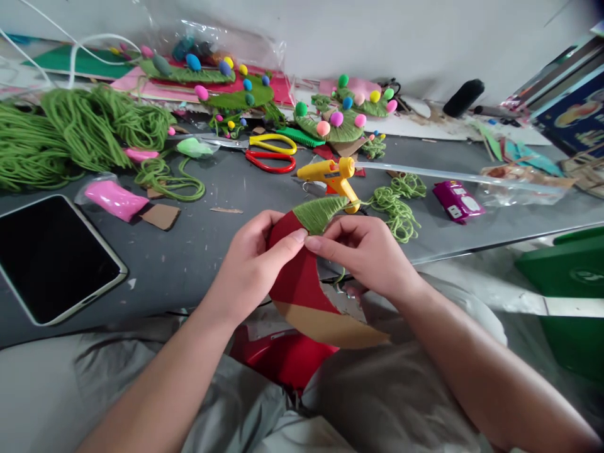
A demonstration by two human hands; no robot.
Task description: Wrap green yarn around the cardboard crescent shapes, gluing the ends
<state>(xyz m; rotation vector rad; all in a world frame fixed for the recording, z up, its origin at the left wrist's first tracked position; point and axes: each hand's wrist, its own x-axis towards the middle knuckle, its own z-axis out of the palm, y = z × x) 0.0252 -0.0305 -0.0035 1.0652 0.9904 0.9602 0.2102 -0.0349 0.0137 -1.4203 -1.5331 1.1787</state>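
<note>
A crescent-shaped cardboard piece [295, 277], red in the middle and bare tan at its lower tip, is held above my lap. Green yarn [321, 214] is wound closely round its upper tip. My left hand [257, 264] grips the crescent's left side, thumb lying across the red face. At the lower edge of the winding, my right hand [363, 251] is closed in a pinch, its thumb tip meeting the left thumb. A bit of green strand shows below the right hand; its fingers partly hide the yarn there. Just beyond is a yellow glue gun [330, 173] with a long clear glue stick.
Loose yarn [394, 204] and a purple packet [457, 201] lie to the right. Scissors [268, 152], green yarn hanks [70, 135], a pink packet [116, 198] and a tablet [59, 258] are farther left. Pompom-decorated green pieces [337, 126] line the back. A green bin [566, 270] stands right.
</note>
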